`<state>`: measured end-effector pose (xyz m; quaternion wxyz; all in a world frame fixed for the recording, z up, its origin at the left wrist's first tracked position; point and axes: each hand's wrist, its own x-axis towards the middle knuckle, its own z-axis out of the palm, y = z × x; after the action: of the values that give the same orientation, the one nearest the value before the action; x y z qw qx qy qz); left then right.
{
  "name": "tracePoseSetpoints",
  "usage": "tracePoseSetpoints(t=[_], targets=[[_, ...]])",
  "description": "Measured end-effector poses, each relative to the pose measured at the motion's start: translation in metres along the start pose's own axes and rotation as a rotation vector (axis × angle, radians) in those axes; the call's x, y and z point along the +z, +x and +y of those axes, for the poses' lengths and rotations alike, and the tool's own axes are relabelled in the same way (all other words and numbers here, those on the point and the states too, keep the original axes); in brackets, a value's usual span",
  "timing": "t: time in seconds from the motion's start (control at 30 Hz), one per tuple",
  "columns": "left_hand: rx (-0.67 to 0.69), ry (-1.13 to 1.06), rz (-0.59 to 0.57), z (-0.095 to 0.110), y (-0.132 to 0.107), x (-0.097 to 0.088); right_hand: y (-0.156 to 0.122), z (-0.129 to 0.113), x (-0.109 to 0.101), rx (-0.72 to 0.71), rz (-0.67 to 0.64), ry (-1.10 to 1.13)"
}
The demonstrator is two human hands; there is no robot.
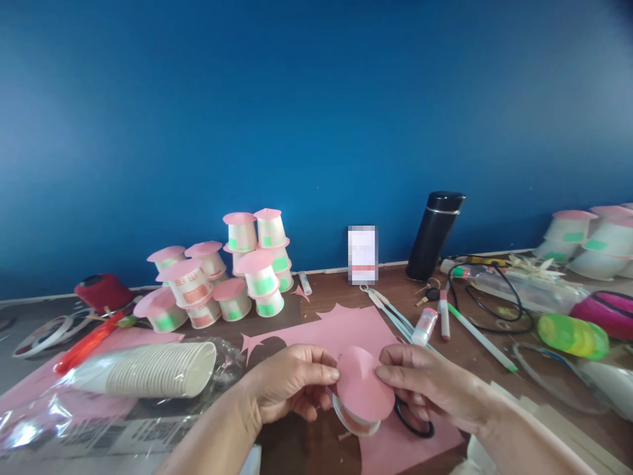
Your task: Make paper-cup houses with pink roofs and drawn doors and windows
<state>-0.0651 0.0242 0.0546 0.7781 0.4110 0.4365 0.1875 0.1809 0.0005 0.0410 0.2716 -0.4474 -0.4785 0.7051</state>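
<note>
My left hand [289,386] and my right hand [425,382] both pinch a pink paper circle [363,386] from either side. The circle lies on top of a small white paper cup [357,421] with a pink patch, held low over the brown table. Under my hands lies a pink paper sheet [346,330] with round pieces cut out of it. The black handle of a pair of scissors [414,425] shows below my right hand.
A pile of finished pink-roofed cups [222,277] stands at the back left, more cups [588,237] at the far right. A bagged stack of white cups [148,369] lies left. A black flask [434,234], glue stick [424,326], pens [479,338], cable and tape rolls [47,333] crowd the table.
</note>
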Motion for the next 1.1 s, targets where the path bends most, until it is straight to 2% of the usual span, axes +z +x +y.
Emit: tracePoseSetpoints(t=[0.47,1.1], targets=[[0.04,0.113,0.036,0.0,-0.004,0.015,0.0,0.0,0.001,-0.006,-0.005,-0.02],[0.057,0.123,0.048,-0.003,-0.002,0.014,0.001,0.004,-0.001,0.005,0.014,-0.053]])
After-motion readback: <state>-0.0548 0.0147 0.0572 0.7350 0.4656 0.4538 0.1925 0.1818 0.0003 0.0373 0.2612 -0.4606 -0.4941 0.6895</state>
